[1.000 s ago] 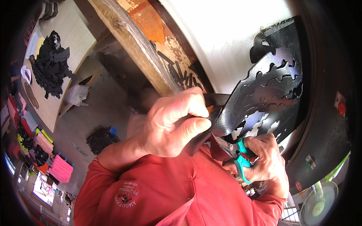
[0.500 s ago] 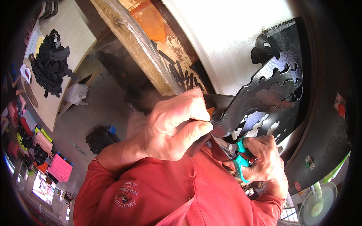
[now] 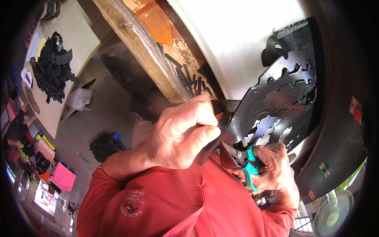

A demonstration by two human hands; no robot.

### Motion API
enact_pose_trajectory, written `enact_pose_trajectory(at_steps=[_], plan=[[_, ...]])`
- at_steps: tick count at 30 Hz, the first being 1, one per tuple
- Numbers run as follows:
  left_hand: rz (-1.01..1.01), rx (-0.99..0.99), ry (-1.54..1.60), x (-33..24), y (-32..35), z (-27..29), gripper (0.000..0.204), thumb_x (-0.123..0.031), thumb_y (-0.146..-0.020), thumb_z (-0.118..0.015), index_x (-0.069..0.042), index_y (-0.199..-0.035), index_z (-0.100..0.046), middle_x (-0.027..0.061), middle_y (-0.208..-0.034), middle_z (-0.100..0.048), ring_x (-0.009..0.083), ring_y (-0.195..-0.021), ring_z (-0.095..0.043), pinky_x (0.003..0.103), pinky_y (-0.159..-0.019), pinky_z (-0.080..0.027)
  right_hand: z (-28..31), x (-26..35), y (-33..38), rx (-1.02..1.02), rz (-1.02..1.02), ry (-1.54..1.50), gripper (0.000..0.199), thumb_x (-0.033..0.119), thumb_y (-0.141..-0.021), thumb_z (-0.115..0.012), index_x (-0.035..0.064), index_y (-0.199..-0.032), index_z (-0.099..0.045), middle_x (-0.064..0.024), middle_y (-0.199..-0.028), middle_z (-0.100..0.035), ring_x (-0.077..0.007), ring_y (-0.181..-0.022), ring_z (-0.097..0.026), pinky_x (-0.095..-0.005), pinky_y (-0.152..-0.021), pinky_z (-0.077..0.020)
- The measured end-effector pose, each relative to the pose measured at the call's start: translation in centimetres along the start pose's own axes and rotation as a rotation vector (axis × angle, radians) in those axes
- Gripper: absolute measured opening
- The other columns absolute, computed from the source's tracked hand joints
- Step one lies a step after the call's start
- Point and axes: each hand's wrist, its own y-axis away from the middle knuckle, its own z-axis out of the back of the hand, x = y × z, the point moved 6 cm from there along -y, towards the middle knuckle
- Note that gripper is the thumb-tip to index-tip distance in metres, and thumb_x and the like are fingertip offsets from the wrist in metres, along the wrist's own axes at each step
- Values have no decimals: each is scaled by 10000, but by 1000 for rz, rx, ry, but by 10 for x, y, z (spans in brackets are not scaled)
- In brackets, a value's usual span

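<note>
My left hand (image 3: 177, 138) is closed, thumb against curled fingers, pinching the near end of a black textured sheet (image 3: 272, 93). From there the sheet runs up and to the right, its edges cut into wavy, jigsaw-like notches. In my right hand (image 3: 276, 166) are scissors (image 3: 250, 168) with teal handles, fingers wrapped round the grips. Their short metal blades point toward the sheet's near end, just right of my left thumb. A dark reddish flap hangs by the blades; I cannot tell whether they bite into the sheet.
A white panel (image 3: 237, 43) lies beyond the sheet. Short black strips (image 3: 193, 82) lie beside a wooden beam (image 3: 134, 43). At right stands a dark curved housing with a red button (image 3: 357, 114) and a fan (image 3: 333, 215). Black cut pieces (image 3: 53, 67) cover part of a pale table (image 3: 83, 33).
The sheet and the scissors have shifted slightly left. My left hand keeps its pinch almost in place. At the far left, a person in the background has moved.
</note>
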Motion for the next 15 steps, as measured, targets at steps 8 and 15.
enact_pose_trajectory(at_steps=[8, 15], plan=[[-13, -17, 25, 1, 1, -1, 99, 83, -948, -675, 13, -940, -606, 104, -798, -548, 228, -686, -519, 356, -639, -437, 0, 1, 11, -11, -55, 3, 443, 230, -771, -978, 9, -790, -595, -92, -602, -544, -237, -458, -582, -364, -446, -445], [46, -32, 26, 3, 5, -9, 97, 63, -970, -676, 7, -947, -600, 105, -819, -561, 217, -695, -528, 343, -643, -442, 4, 10, 22, -25, -217, -6, 489, 309, -747, -996, 23, -791, -602, -75, -594, -543, -229, -457, -562, -342, -463, -450]])
